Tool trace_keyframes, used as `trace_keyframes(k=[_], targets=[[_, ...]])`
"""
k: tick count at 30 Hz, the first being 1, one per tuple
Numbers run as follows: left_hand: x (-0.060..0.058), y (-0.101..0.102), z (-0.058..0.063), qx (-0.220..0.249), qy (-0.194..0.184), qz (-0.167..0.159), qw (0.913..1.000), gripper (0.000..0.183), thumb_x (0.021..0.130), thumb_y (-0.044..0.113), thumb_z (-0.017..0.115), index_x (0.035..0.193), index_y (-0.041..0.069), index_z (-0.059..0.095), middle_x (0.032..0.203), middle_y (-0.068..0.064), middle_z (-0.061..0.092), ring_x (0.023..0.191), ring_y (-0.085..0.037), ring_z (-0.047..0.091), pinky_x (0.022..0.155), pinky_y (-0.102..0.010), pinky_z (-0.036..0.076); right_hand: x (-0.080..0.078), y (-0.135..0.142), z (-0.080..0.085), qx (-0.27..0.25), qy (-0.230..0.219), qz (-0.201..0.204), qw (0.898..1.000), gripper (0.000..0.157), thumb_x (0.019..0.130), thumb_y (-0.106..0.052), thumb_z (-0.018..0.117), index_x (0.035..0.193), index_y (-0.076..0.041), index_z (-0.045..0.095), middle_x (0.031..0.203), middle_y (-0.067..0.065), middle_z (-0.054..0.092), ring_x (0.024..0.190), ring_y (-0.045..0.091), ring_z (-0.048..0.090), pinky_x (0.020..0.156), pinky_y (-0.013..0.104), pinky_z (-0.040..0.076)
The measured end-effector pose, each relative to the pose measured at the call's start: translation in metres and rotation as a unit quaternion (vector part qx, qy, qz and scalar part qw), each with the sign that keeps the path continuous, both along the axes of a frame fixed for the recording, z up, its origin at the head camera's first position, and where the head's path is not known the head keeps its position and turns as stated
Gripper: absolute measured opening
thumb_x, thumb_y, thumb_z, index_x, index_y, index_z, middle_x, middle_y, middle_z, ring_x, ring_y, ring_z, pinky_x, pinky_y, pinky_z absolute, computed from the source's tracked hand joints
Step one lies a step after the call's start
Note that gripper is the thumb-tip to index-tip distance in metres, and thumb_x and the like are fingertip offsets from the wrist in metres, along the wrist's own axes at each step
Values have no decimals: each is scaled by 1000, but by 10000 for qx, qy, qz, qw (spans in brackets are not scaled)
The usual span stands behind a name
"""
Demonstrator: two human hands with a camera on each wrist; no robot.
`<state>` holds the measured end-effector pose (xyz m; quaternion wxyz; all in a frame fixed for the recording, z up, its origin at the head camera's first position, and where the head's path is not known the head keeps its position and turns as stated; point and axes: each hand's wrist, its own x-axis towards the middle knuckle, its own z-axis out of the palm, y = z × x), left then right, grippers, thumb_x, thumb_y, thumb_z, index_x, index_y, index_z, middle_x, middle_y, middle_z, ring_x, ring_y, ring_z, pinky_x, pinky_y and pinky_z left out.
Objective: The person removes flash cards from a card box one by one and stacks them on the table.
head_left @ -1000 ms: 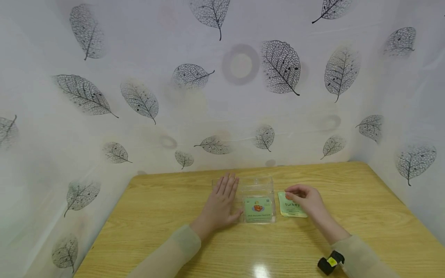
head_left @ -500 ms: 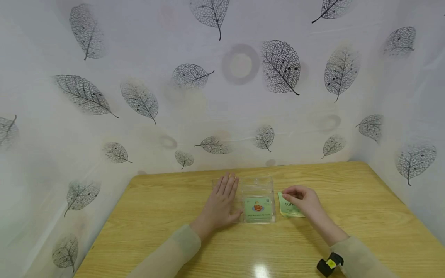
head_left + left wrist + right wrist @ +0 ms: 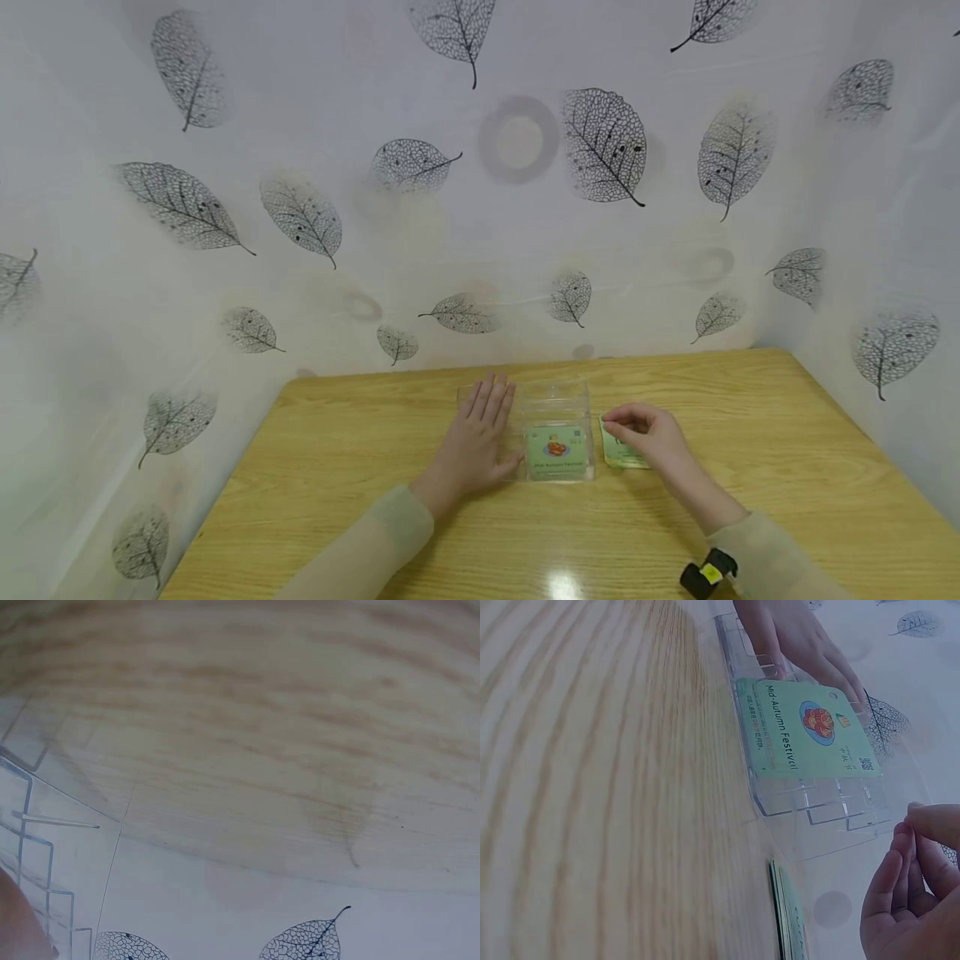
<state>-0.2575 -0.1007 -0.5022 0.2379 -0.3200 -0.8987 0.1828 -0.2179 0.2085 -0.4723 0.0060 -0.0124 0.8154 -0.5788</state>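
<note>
My left hand (image 3: 471, 450) rests with straight fingers on the left part of a clear plastic card holder (image 3: 553, 407). A green "Mid-Autumn Festival" card (image 3: 802, 729) lies in the holder's right part, beside my left thumb. To the right, a small stack of green cards (image 3: 624, 455) lies on the table, its top partly hidden by my right hand (image 3: 660, 440). That hand is held over the stack, thumb and fingertips together; in the right wrist view no card shows between them. Only a blurred bit of the left hand (image 3: 19, 926) shows in the left wrist view.
The wooden table (image 3: 330, 467) ends at a pale curtain (image 3: 337, 100) with a leaf print. A black wrist strap (image 3: 707, 573) hangs by the right sleeve, low over the table.
My right hand has shifted slightly left over the card stack, covering more of the word on the top card. The left hand and the holder have stayed put.
</note>
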Motion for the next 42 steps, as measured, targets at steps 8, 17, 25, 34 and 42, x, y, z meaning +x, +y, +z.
trace_keyframes(k=[8, 17, 25, 34, 42], targets=[[0, 0, 0, -22, 18, 6, 10000, 105, 100, 75, 41, 167, -2, 21, 175, -23, 23, 161, -39, 32, 134, -46, 27, 2, -5, -2, -4, 45, 81, 10000, 24, 99, -9, 75, 116, 7, 74, 100, 2, 76, 84, 3, 65, 74, 23, 57], [1, 1, 3, -47, -10, 65, 10000, 103, 99, 74, 41, 167, -2, 22, 176, -22, 22, 161, -38, 31, 134, -46, 26, 2, -10, -3, 69, 262, 119, 9996, 20, 97, -6, 75, 111, 8, 75, 104, 14, 78, 80, -1, 64, 72, 19, 56], [2, 1, 4, 59, -61, 13, 10000, 105, 98, 73, 46, 166, -3, 21, 175, -23, 23, 162, -39, 29, 133, -45, 29, 1, -14, -5, 67, 268, 148, 9995, 18, 96, -4, 76, 109, 8, 75, 104, 15, 77, 80, -1, 64, 71, 19, 56], [1, 1, 3, 33, -25, 43, 10000, 104, 99, 73, 44, 167, -2, 23, 174, -22, 29, 162, -38, 29, 134, -45, 28, 1, -18, -6, 163, 201, 235, 9994, 17, 96, -5, 75, 110, 6, 75, 106, 16, 76, 81, 1, 64, 71, 20, 56], [0, 1, 1, 35, -19, 18, 10000, 104, 99, 74, 43, 167, -2, 23, 174, -21, 28, 162, -38, 28, 134, -45, 27, 1, -20, -10, 97, 221, 382, 9990, 18, 97, -6, 75, 111, 6, 75, 105, 15, 76, 81, 5, 64, 68, 21, 55]])
